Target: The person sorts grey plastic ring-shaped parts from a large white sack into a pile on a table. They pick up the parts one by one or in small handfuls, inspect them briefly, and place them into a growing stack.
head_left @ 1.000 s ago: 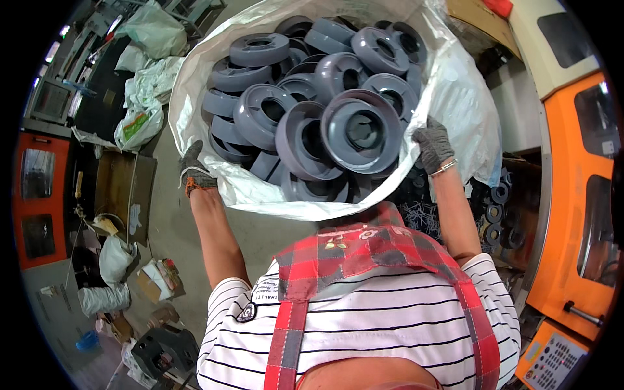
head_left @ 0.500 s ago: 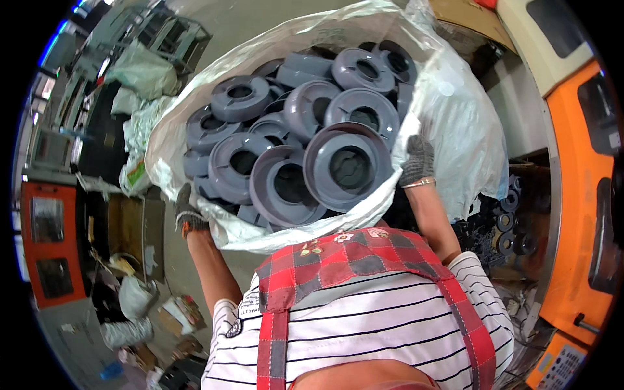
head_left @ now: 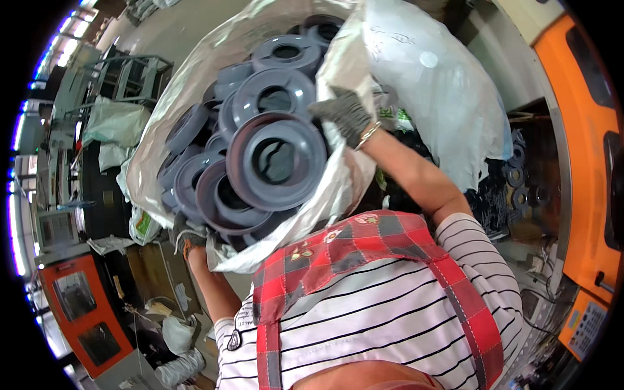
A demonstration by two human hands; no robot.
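Note:
A large white sack (head_left: 341, 179) stands in front of me, its mouth gaping. Grey plastic rings (head_left: 309, 153), flanged with round holes, fill it in a jumbled heap. On the sack's right side my right hand (head_left: 348, 117), in a grey knit glove, is closed on the rim, with fingers reaching over the inner edge. At the near left my left hand (head_left: 188, 235), also gloved, grips the sack's edge; its fingertips are partly hidden by the plastic folds.
Another full pale sack (head_left: 435, 91) stands close on the right. Beyond it is an orange and cream machine (head_left: 588, 214), with dark parts (head_left: 491, 201) piled beside it. On the left are an orange-doored machine (head_left: 88, 312), a metal frame (head_left: 123, 78) and a pale bag (head_left: 179, 335).
The sack has shifted left and its mouth has narrowed, drawn by my right hand, which has moved left. My left hand sits slightly lower. The rings have moved along with the sack.

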